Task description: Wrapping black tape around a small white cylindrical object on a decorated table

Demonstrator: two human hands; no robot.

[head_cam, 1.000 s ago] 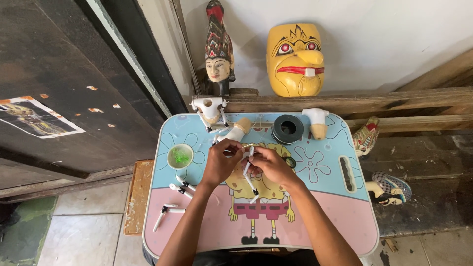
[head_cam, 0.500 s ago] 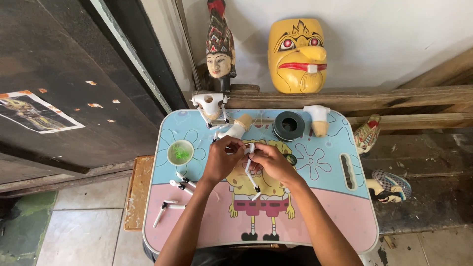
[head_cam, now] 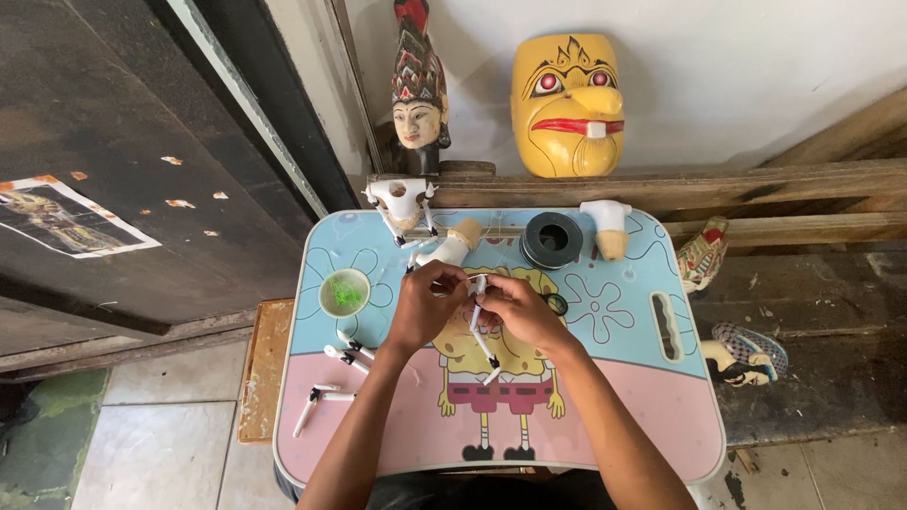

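Left hand (head_cam: pixel 422 304), right hand (head_cam: pixel 515 307), white jointed piece (head_cam: pixel 478 321), grip point hidden

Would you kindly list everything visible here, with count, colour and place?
small table: one, blue and pink with a cartoon print, centre
white jointed piece: one, white with dark tips, held between both hands
loose white pieces: several, white, table's left side
small cup: one, pale, green inside, table's left
white puppet body: one, white, table's back edge
black ring: one, black, table's back
white and tan part: one, right of the ring
yellow mask: one, yellow, against the wall
carved head: one, painted, left of the mask
left hand: one, gripping the piece
right hand: one, gripping the piece
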